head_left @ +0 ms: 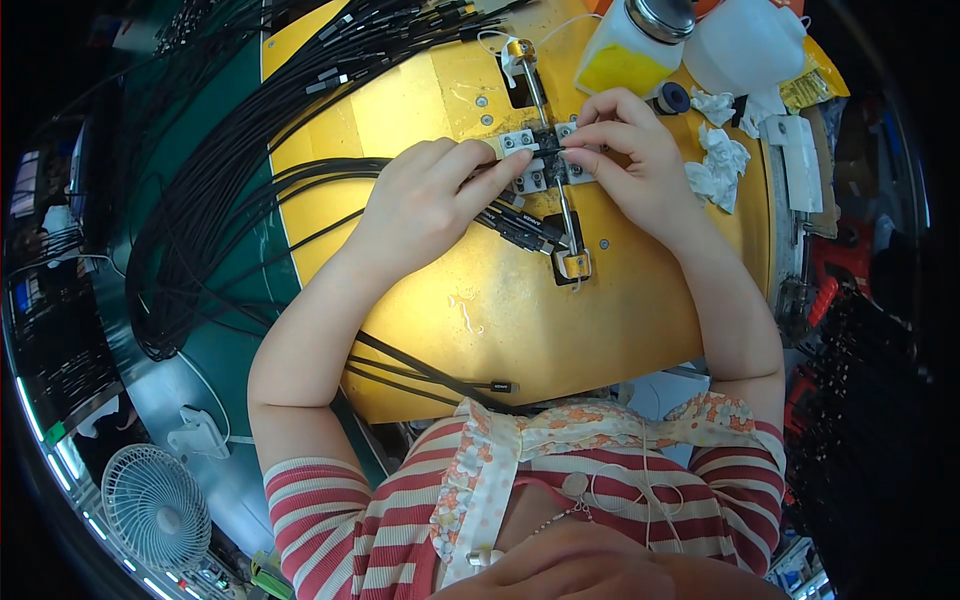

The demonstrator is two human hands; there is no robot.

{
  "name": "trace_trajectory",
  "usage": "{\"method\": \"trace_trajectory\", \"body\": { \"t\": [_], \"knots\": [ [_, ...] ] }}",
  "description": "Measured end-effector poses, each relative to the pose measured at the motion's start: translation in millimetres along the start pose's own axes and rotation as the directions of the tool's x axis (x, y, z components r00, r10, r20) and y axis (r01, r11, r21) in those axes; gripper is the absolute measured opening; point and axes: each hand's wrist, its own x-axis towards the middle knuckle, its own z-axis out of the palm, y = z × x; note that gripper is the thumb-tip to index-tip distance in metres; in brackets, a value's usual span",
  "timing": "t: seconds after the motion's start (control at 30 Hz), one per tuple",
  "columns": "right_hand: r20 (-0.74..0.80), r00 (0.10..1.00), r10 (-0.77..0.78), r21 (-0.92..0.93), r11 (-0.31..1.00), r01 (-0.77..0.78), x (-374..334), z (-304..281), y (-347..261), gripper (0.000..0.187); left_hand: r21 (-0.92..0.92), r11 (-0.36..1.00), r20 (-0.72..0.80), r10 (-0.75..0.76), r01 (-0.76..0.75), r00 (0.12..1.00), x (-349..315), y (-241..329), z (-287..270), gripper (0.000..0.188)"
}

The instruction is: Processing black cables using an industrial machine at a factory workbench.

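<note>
Striped shirt (400,500) at lower edge. Left hand (418,205) and right hand (643,165) each pinching a thin black cable (547,152), thumb to forefinger, over metal fixture (528,180) on gold tabletop (520,335). Cable bundle (195,215) sweeps along left side; white jug (748,45) beyond right hand.

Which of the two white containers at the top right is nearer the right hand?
The left container, with a silvery lid and yellow lower part; the rounder container is farther from the right hand.
</note>
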Motion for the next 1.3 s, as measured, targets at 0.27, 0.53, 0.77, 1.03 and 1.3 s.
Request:
{"method": "trace_trajectory", "body": {
  "t": [0.27,0.53,0.77,1.03,1.3],
  "knots": [
    [0.056,0.951,-0.304,-0.457,0.839,0.295,-7.9,-1.1,-14.5,0.013,0.024,0.999,0.043,0.025,-0.026,0.999,-3.6,-0.1,1.9,0.041],
    [0.135,0.924,-0.359,-0.580,0.727,0.367,0.5,-10.2,-18.2,0.016,-0.014,1.000,0.022,-0.011,0.011,1.000,10.8,-5.5,5.3,0.048],
    [0.277,0.933,-0.230,-0.603,0.715,0.355,-15.4,-11.8,-1.3,0.035,-0.136,0.986,-0.304,0.049,-0.094,0.951,-7.0,-20.4,37.4,0.009],
    [0.343,0.927,-0.154,-0.425,0.854,0.299,-22.0,-33.0,36.6,0.026,0.149,0.985,-0.151,0.113,-0.090,0.982,-1.3,-8.0,49.3,0.015],
    [0.273,0.942,-0.193,-0.405,0.865,0.295,-19.7,-17.0,5.6,0.024,0.006,0.993,-0.269,0.117,-0.120,0.956,0.1,-16.5,43.6,0.007]
  ]
}}
